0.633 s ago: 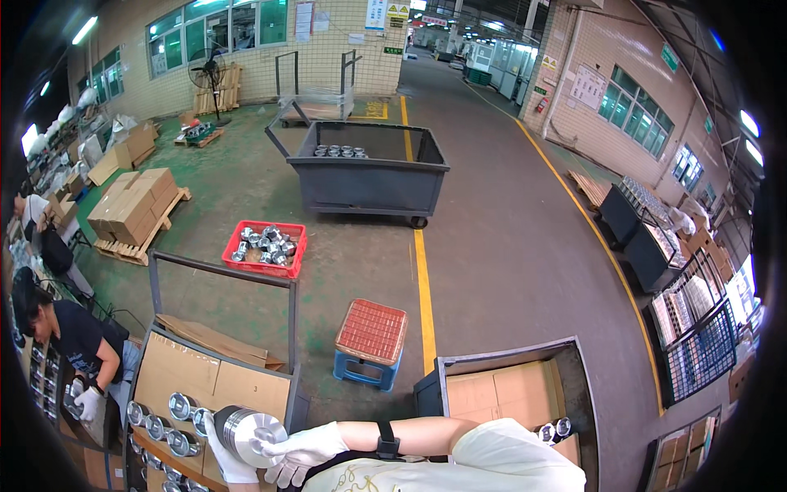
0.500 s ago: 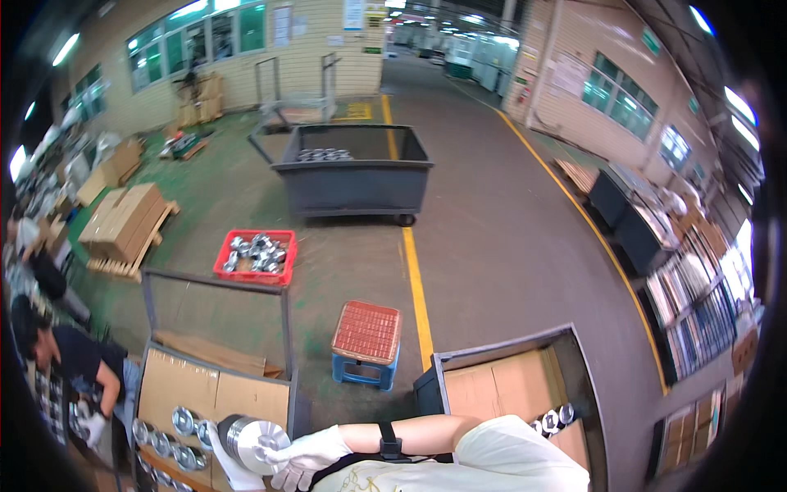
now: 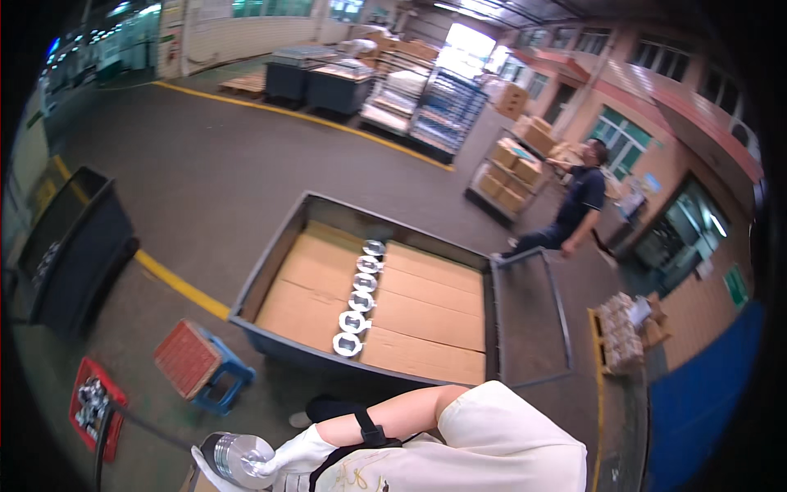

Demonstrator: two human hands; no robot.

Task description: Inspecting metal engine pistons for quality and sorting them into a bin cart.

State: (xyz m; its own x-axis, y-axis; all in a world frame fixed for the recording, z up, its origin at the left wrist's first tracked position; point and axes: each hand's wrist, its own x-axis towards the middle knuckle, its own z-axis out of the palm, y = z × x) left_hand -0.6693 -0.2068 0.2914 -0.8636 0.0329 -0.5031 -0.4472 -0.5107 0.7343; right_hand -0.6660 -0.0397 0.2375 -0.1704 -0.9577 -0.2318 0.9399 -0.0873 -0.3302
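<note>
Near the lower edge, a shiny round metal cylinder (image 3: 242, 457) is held between my two white-gloved hands. My left hand (image 3: 208, 476) cups its left side, with most of the fingers hidden. My right hand (image 3: 302, 453) grips the cylinder's right side, the fingers pressed on its bright flat face. The right forearm, with a black strap on it, reaches across from the right. Ahead stands a grey metal cart (image 3: 270, 332) lined with cardboard sheets (image 3: 426, 303). A single row of several round metal parts (image 3: 362, 283) lies on the cardboard, apart from my hands.
At left are a red-topped blue stool (image 3: 201, 365), a red crate (image 3: 86, 410) of metal parts and a dark bin cart (image 3: 78, 246). A person (image 3: 578, 201) walks beside a trolley of boxes (image 3: 508, 172). Dark bins (image 3: 336, 86) and racks stand beyond the yellow line.
The view has swung right, bringing the cardboard-lined cart to the middle and the person with the trolley into sight. Both hands still hold the metal cylinder; the cart of parts at lower left has mostly left view.
</note>
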